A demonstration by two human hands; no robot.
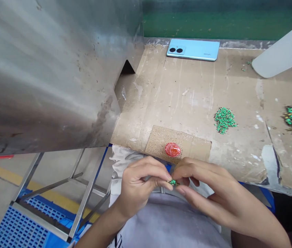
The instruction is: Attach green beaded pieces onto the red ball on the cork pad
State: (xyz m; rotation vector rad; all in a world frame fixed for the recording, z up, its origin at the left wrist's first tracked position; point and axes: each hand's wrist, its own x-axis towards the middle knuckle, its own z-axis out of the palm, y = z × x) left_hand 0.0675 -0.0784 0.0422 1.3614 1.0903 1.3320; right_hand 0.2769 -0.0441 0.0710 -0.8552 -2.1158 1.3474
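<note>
Tiny green component (173,182) pinched between left hand (139,186) and right hand (207,187) grips.

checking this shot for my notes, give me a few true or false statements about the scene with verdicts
The left hand and right hand both pinch a small green part. True.
The light blue phone lies with its cameras facing up. True.
The red round object sits among the loose green parts. False: it sits on a speckled brown pad.
The loose green parts are in a metal tray. False: they lie on a cardboard sheet.
</note>
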